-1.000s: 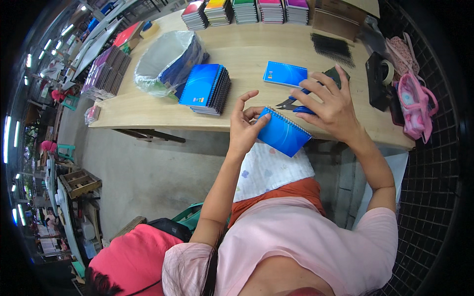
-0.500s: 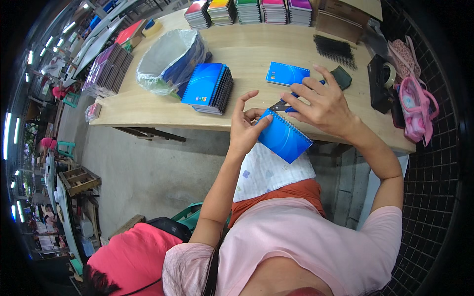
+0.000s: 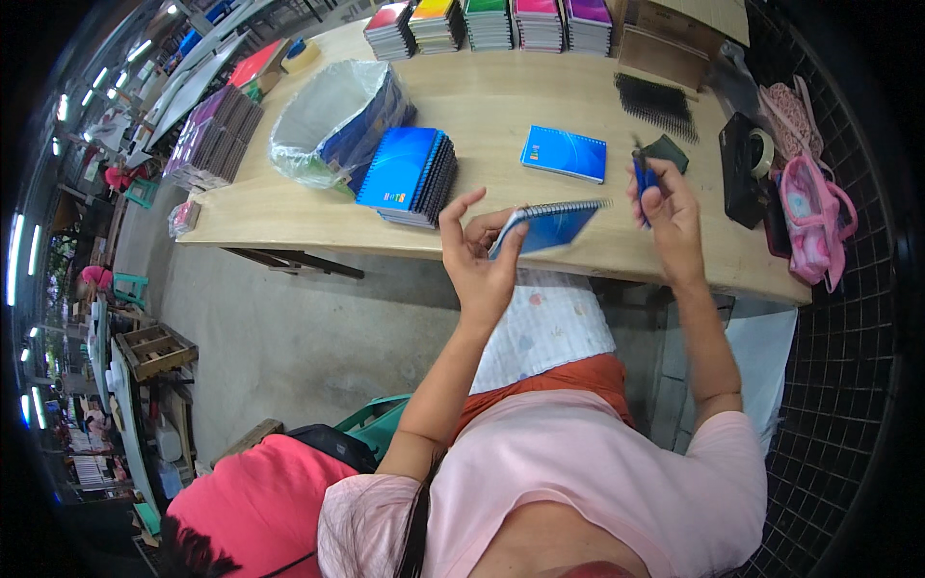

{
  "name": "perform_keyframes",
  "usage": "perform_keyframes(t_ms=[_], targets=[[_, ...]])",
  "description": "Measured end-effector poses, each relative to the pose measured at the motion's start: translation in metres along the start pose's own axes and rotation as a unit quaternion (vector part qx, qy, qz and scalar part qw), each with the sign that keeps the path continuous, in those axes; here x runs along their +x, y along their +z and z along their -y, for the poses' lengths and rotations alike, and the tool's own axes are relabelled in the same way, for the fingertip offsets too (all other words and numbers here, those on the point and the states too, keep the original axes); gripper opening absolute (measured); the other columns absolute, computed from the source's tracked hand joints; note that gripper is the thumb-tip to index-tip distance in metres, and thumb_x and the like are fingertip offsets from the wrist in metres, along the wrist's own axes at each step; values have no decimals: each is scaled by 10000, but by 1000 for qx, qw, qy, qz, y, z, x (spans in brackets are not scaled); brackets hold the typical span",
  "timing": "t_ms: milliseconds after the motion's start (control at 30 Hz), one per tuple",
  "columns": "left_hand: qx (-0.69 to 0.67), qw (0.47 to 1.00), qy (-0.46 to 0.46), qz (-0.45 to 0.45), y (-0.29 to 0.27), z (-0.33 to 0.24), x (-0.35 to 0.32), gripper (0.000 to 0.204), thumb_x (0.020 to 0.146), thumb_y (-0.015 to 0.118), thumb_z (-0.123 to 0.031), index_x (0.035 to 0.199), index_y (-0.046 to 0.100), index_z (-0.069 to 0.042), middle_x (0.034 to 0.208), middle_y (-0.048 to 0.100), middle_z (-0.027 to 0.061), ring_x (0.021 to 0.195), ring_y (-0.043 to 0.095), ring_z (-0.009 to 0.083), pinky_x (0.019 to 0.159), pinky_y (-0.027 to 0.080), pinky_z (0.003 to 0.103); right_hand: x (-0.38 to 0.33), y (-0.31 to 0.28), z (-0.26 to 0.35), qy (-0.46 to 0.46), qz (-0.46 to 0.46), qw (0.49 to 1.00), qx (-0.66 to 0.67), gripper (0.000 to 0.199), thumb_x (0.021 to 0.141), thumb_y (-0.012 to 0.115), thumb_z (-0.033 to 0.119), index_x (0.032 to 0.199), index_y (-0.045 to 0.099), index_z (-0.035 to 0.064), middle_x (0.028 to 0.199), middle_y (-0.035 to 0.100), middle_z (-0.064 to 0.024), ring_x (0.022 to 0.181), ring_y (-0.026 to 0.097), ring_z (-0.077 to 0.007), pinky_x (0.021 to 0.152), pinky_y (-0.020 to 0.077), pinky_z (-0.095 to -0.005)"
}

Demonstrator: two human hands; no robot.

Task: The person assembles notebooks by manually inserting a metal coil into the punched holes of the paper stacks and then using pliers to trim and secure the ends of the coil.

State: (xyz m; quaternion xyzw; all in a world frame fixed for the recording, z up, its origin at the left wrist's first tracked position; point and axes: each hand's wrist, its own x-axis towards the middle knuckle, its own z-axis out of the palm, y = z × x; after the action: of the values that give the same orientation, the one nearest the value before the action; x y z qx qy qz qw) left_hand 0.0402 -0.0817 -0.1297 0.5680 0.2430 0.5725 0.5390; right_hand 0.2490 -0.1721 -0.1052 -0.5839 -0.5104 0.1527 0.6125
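My left hand (image 3: pixel 484 275) holds a blue spiral-bound notebook (image 3: pixel 559 229) above the table's front edge, thumb against the cover and index finger raised. The notebook is tilted, its coil along the upper side. To its right and apart from it, my right hand (image 3: pixel 674 226) is closed around blue-handled pliers (image 3: pixel 646 179), jaws pointing up. Another blue notebook (image 3: pixel 565 154) lies flat on the table between and beyond my hands. Left of my left hand stands a stack of blue notebooks (image 3: pixel 400 173), coils facing right.
On the table (image 3: pixel 491 101), a plastic-lined bin (image 3: pixel 332 120) stands left. Coloured notebook stacks (image 3: pixel 489 24) line the back. Black wire coils (image 3: pixel 657 104) and a dark green cloth-like piece (image 3: pixel 667 152) lie right, near a black holder (image 3: pixel 742 173) and pink bag (image 3: pixel 807 217). A person in pink (image 3: pixel 255 501) is beside me.
My right hand has moved right, taking the pliers off the notebook's coil and turning their jaws upward. My left hand has tipped the notebook so its coil runs nearly level.
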Motion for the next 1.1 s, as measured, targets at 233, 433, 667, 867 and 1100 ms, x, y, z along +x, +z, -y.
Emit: perform_keyframes(t_ms=[233, 433, 667, 867, 1100], targets=[[202, 907, 260, 260, -1, 15, -42, 609, 733, 795, 52, 1266, 508, -23, 1165, 655, 187, 1146, 614, 308, 963, 490, 419, -21, 62, -4, 186, -76, 928, 315, 410, 824, 745, 30, 1150, 498, 71, 931, 560, -6, 836, 566, -90, 764, 496, -252], [257, 941, 167, 144, 1, -11, 17, 447, 855, 709, -54, 1263, 529, -58, 1195, 614, 190, 1066, 602, 307, 938, 464, 413, -33, 66, -7, 68, -26, 992, 103, 427, 797, 748, -3, 1127, 483, 58, 958, 574, -28, 864, 561, -94, 798, 484, -256], [82, 960, -53, 261, -27, 1, 44, 262, 942, 605, 1, 1204, 603, -1, 996, 644, 25, 891, 586, 86, 796, 459, 215, -15, 39, 17, -15, 47, 990, -136, 376, 784, 814, 254, 1037, 638, 40, 909, 611, -122, 842, 637, -295, 762, 509, -359], [29, 950, -111, 291, -27, -4, 40, 351, 939, 595, 15, 1289, 569, 12, 968, 658, 56, 905, 607, 100, 815, 479, 231, 9, 18, 25, -191, 112, 895, -386, 458, 713, 816, 202, 1133, 659, 111, 1036, 615, -86, 1009, 600, -307, 1063, 367, -547], [25, 947, -131, 293, -28, -11, 39, 361, 936, 594, 17, 1296, 565, 9, 948, 664, 59, 894, 613, 104, 813, 485, 234, 19, 22, 34, -262, 107, 850, -444, 376, 713, 778, 222, 1066, 689, 130, 998, 600, -64, 1039, 586, -260, 1042, 378, -556]])
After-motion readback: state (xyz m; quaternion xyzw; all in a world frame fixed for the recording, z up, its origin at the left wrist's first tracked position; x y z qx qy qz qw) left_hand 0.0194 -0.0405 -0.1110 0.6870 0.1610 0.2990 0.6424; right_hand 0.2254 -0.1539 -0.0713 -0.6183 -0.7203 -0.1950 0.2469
